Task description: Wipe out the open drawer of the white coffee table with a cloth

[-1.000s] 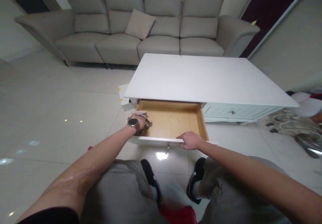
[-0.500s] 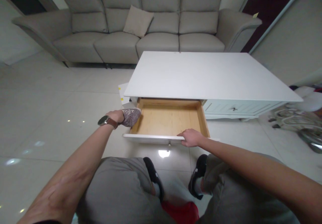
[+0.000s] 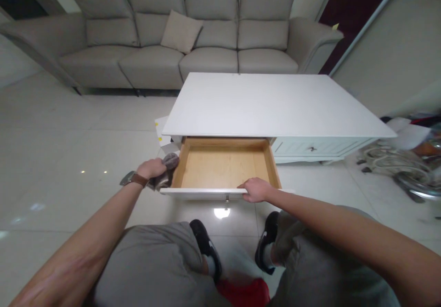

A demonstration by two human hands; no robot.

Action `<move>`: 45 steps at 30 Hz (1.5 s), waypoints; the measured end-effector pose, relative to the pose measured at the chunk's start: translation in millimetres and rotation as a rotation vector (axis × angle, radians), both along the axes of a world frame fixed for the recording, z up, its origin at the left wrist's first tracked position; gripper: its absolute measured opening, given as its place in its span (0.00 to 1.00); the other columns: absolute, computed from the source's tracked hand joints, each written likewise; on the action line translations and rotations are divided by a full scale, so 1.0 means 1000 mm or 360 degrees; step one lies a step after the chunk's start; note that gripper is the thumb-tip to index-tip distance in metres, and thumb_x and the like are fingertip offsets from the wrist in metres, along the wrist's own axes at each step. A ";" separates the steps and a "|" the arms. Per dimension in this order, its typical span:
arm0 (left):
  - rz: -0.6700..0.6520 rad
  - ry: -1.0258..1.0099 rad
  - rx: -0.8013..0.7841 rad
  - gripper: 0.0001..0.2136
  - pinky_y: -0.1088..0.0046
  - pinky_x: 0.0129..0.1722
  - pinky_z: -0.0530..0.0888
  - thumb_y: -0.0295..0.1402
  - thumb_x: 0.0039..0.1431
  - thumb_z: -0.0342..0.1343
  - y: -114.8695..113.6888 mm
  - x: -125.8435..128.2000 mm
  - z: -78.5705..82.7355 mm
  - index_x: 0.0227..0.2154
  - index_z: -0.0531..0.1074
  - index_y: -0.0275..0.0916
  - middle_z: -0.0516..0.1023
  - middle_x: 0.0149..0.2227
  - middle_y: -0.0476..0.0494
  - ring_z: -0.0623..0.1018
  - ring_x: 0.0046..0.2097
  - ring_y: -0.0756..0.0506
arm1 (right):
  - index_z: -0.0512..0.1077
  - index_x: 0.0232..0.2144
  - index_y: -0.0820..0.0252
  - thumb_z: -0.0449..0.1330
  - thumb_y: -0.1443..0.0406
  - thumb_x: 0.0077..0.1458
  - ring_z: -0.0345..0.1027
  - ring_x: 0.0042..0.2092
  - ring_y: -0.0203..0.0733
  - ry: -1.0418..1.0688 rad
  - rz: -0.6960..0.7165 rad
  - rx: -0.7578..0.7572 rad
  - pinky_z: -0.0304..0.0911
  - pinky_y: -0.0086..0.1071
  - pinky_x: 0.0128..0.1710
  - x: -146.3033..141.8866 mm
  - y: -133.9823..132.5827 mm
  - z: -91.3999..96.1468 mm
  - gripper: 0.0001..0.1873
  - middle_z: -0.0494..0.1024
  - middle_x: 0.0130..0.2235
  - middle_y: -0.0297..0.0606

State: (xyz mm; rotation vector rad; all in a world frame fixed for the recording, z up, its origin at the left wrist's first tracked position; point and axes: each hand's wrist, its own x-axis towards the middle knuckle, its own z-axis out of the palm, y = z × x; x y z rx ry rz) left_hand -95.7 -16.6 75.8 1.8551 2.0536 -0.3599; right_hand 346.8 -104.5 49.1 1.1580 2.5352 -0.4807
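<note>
A drawer (image 3: 220, 163) with a pale wood inside is pulled out from a white coffee table (image 3: 268, 102). My right hand (image 3: 257, 190) grips the top of its white front panel, right of the small knob (image 3: 227, 198). My left hand (image 3: 151, 168), with a watch on the wrist, is closed on a greyish-brown patterned cloth (image 3: 168, 162). That cloth lies against the outside of the drawer's left wall, part of it hanging below the hand. Nothing lies inside the drawer.
A shut drawer front (image 3: 312, 149) is on the table's right. Behind stands a grey sofa (image 3: 210, 61) with a cushion (image 3: 181, 31). A white box (image 3: 161, 132) sits left of the table. Coiled hoses (image 3: 396, 160) lie at right. Something red (image 3: 246, 293) is between my feet.
My left hand has moved the cloth from the inner left side of the drawer over to the outside of its left wall. My right hand stays on the front panel.
</note>
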 end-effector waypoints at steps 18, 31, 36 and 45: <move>-0.0224 -0.0154 0.0017 0.37 0.64 0.54 0.72 0.46 0.48 0.60 0.002 0.045 -0.017 0.62 0.69 0.35 0.70 0.60 0.29 0.79 0.50 0.34 | 0.79 0.46 0.53 0.57 0.58 0.56 0.79 0.44 0.52 -0.0014 0.0007 -0.0001 0.65 0.36 0.39 0.000 0.000 -0.001 0.19 0.84 0.42 0.44; -0.0305 -0.0043 0.0209 0.24 0.63 0.48 0.75 0.35 0.52 0.59 0.005 0.050 -0.036 0.54 0.72 0.41 0.68 0.56 0.34 0.79 0.44 0.38 | 0.79 0.48 0.52 0.56 0.56 0.56 0.78 0.44 0.52 -0.0063 -0.0010 0.0011 0.66 0.37 0.41 -0.002 0.000 0.000 0.21 0.84 0.43 0.44; -0.0349 0.0079 0.0630 0.22 0.62 0.41 0.75 0.34 0.58 0.55 0.004 0.050 -0.002 0.56 0.70 0.43 0.68 0.56 0.33 0.79 0.43 0.37 | 0.79 0.49 0.53 0.57 0.56 0.56 0.79 0.43 0.53 -0.0051 -0.0004 0.0031 0.66 0.38 0.40 -0.002 0.001 -0.002 0.21 0.84 0.43 0.45; -0.0843 0.0107 0.0855 0.37 0.57 0.56 0.71 0.17 0.54 0.49 0.014 0.093 -0.004 0.68 0.60 0.43 0.61 0.68 0.30 0.71 0.62 0.35 | 0.80 0.45 0.55 0.57 0.56 0.56 0.79 0.43 0.53 -0.0047 0.0012 0.0070 0.67 0.37 0.40 -0.002 0.001 -0.002 0.19 0.85 0.41 0.45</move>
